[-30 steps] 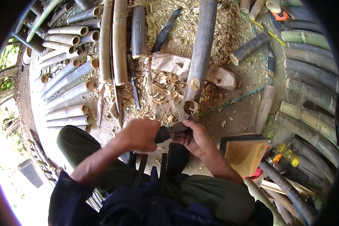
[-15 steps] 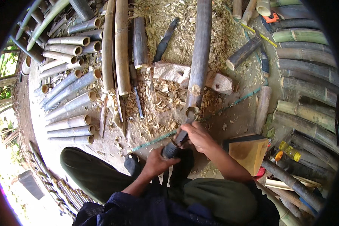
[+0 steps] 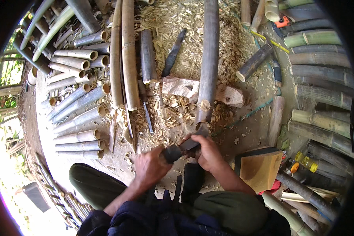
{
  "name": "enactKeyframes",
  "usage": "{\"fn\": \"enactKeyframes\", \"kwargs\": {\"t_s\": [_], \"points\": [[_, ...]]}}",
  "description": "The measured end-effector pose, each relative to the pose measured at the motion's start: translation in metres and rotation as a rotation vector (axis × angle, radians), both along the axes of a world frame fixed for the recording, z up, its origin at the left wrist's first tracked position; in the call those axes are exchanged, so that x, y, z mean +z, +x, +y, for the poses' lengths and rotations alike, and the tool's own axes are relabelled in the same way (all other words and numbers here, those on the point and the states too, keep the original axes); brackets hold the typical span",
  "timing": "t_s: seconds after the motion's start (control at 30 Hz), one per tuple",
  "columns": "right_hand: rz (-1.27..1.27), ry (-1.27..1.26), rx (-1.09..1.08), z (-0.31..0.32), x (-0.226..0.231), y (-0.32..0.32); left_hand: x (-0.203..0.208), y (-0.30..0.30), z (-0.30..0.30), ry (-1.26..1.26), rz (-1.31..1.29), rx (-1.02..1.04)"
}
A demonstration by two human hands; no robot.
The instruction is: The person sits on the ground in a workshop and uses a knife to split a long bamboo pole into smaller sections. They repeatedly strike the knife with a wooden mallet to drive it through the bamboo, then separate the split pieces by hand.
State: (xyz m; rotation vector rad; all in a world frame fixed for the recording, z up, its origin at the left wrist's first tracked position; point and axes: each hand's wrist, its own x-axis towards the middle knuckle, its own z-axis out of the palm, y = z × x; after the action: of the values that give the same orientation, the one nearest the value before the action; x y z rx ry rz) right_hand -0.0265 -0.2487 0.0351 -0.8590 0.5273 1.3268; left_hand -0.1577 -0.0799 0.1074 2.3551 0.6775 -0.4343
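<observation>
Bamboo pole (image 3: pixel 209 55) comes down from twelve o'clock, its near end just beyond the hands, where a dark tool (image 3: pixel 189 144) sits slanted between them; whether the tool touches the pole cannot be told. The left hand (image 3: pixel 150 164), slightly blurred, is curled round its dark handle (image 3: pixel 171 153), while the right hand (image 3: pixel 209 152), at three o'clock from the left, is closed over the flat part. From the hands, a wood block (image 3: pixel 181 87) lies among shavings (image 3: pixel 179 106) at twelve.

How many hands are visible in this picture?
2: the left hand, holding a dark cylindrical piece; the right hand, holding a dark flat piece below the bamboo pole. No other hand shows.
</observation>
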Motion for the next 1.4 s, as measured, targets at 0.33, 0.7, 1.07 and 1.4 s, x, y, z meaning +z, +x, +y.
{"fn": "enactKeyframes", "kwargs": {"t_s": [0.33,0.7,1.07,1.4], "points": [[0.335,0.423,-0.480,-0.013,-0.022,0.003,0.059,0.108,-0.003,0.213,-0.039,-0.419],[-0.098,-0.030,0.118,0.008,-0.010,0.004,0.012,0.018,0.000,-0.377,0.172,0.258],[0.392,0.281,-0.624,0.004,-0.017,-0.008,0.064,0.133,-0.050,0.695,0.110,-0.900],[0.141,0.090,-0.172,-0.006,-0.018,-0.026,-0.020,0.069,0.062,-0.465,0.552,-0.423]]}}
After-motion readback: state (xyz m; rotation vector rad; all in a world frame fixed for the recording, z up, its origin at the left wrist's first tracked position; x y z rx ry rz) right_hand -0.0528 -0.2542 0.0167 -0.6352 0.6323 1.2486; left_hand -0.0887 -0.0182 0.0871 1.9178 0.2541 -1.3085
